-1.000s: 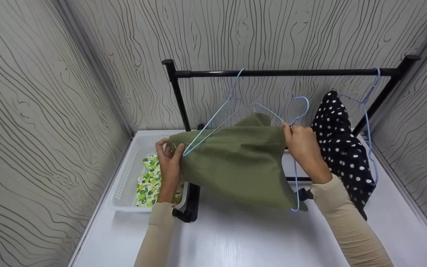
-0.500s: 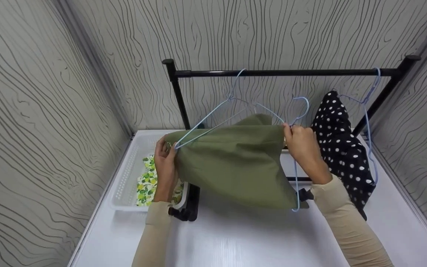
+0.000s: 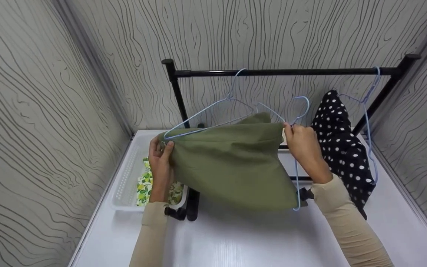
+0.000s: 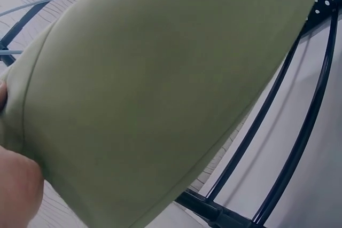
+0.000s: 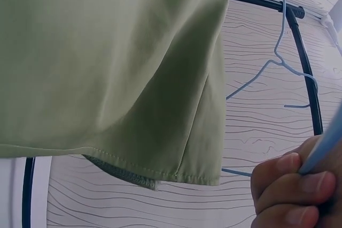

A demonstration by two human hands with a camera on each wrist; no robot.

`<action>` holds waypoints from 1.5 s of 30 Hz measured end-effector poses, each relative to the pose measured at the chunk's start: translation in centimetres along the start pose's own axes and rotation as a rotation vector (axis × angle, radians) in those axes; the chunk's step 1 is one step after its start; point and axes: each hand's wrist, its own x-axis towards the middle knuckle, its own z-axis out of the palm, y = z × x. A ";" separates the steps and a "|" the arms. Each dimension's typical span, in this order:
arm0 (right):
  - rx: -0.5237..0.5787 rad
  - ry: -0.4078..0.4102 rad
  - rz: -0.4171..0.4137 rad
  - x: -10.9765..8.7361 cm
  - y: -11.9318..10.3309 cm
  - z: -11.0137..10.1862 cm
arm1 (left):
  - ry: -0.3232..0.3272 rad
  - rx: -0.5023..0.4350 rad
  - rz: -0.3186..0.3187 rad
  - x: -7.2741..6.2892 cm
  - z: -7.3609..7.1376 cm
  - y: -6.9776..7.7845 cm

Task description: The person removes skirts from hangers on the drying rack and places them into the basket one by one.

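An olive green cloth [image 3: 232,167] with stitched hems is stretched between both hands. My left hand [image 3: 159,167] pinches its left corner, thumb in front, right at the end of a light blue wire hanger [image 3: 202,110] hooked over the black bar. In the left wrist view the cloth [image 4: 155,89] fills most of the picture beside part of my left hand [image 4: 18,185]. At the cloth's upper right corner, my right hand [image 3: 304,148] grips a second blue hanger [image 3: 304,102], whose hook points up off the bar. The right wrist view shows fingers [image 5: 291,188] curled around blue wire.
A black garment rack [image 3: 284,72] stands on the white table [image 3: 221,241]. At its right end hangs a black, white-dotted cloth [image 3: 343,148] on another blue hanger [image 3: 369,129]. A white basket [image 3: 124,196] at left holds lemon-patterned fabric [image 3: 145,185]. Patterned walls [image 3: 32,111] enclose the space.
My left hand has moved left and slightly up, pulling the cloth's left corner along. The hooked hanger's left end has swung out left and up with it. The right hand stays nearly still.
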 end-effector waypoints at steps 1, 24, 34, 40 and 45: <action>0.003 0.004 -0.001 0.0 0.0 0.0 | -0.006 -0.010 0.002 0.0 -0.1 0.1; -0.002 0.024 0.028 -0.2 0.6 -0.6 | 0.025 -0.093 0.072 0.6 0.1 2.3; 0.036 0.044 0.004 -0.2 0.5 -0.8 | 0.069 -0.137 0.097 1.3 0.1 3.8; 0.041 0.066 -0.021 -0.2 0.4 -0.7 | 0.058 -0.132 0.117 1.5 0.1 4.7; 0.072 0.038 0.004 -0.1 0.3 -0.8 | 0.061 -0.152 0.149 1.7 0.0 5.4</action>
